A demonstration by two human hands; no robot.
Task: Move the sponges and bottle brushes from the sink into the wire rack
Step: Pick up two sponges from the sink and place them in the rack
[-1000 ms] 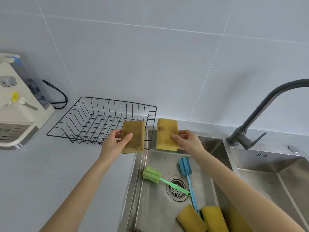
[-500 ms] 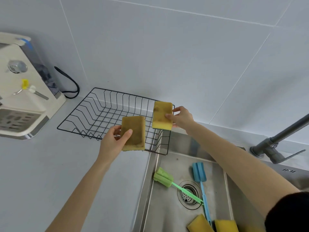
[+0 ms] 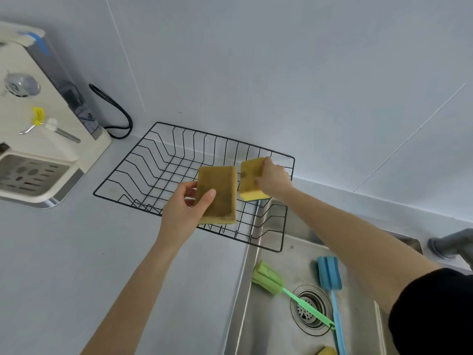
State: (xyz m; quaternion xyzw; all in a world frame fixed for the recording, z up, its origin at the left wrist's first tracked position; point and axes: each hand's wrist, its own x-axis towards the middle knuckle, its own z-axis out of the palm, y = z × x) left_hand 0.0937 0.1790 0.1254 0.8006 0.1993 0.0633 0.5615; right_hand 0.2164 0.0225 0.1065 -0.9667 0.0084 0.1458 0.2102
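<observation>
A black wire rack (image 3: 143,160) sits on the grey counter, its right end hanging over the steel sink (image 3: 245,290). My left hand (image 3: 183,213) grips a brownish-yellow sponge (image 3: 218,194) above the rack's front edge. My right hand (image 3: 272,179) holds a second yellow sponge (image 3: 249,179) over the rack's right end, low between the wires. In the sink lie a green bottle brush (image 3: 271,279) and a blue bottle brush (image 3: 330,274), their handles crossing near the drain (image 3: 311,310). Another yellow sponge (image 3: 327,351) peeks in at the bottom edge.
A cream countertop appliance (image 3: 38,119) with a drip tray stands at the left, its black cable (image 3: 115,108) looping beside the rack's back corner. The grey faucet base (image 3: 453,245) is at the right edge. A tiled wall rises right behind the rack.
Both hands have carried their sponges left from over the sink to the rack. My right hand has lowered its sponge into the rack's right end.
</observation>
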